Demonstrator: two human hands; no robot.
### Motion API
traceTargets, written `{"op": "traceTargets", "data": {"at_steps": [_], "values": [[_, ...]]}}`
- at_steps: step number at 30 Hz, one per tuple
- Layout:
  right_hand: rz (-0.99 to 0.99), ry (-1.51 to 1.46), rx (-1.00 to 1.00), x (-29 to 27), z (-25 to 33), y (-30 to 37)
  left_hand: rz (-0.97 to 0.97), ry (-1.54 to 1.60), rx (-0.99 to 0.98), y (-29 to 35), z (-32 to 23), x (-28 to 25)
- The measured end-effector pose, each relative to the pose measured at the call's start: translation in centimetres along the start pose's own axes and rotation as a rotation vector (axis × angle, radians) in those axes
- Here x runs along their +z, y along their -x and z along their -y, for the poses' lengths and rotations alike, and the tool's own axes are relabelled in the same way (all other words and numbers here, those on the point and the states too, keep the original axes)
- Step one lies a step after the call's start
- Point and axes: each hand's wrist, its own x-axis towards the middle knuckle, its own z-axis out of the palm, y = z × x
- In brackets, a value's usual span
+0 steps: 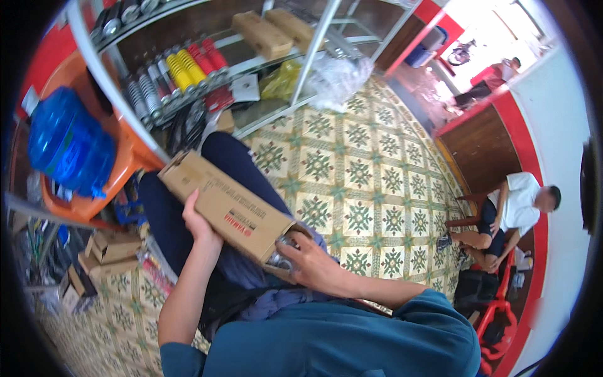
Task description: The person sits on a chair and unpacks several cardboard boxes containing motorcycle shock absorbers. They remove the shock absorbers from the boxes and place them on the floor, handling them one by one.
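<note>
A long brown cardboard box [229, 204] lies slanted across my lap, its near right end open. My left hand [202, 221] is closed on the box's left side, thumb up on the top face. At the open end, my right hand [308, 259] has its fingers closed on a silver metal part [280, 257]. Only the end of that part shows at the box's mouth. The rest is hidden inside the box and behind my fingers, so its kind cannot be made out.
Ahead on the left, a metal-framed shelf [235, 60] holds shock absorbers [184, 69] and long cardboard boxes [262, 36]. A blue water jug [69, 141] rests on an orange chair [129, 157]. Small cartons [113, 248] lie at lower left. Another person [512, 207] sits at right.
</note>
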Motion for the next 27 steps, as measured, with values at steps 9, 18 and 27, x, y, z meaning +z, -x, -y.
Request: {"op": "traceTargets", "data": {"at_steps": [9, 18, 27], "values": [[-0.148, -0.155, 0.101, 3.7, -1.9, -4.1, -0.149, -0.123, 0.197, 1.0, -1.6, 2.2], [0.085, -0.162, 0.116, 3.8, -2.0, -6.3, -0.087, -0.042, 0.269, 0.4, -2.7, 0.8], [-0.027, 0.190, 0.100, 4.1, -1.0, -3.8, -0.064, -0.122, 0.227, -1.5, -1.5, -0.7]]}}
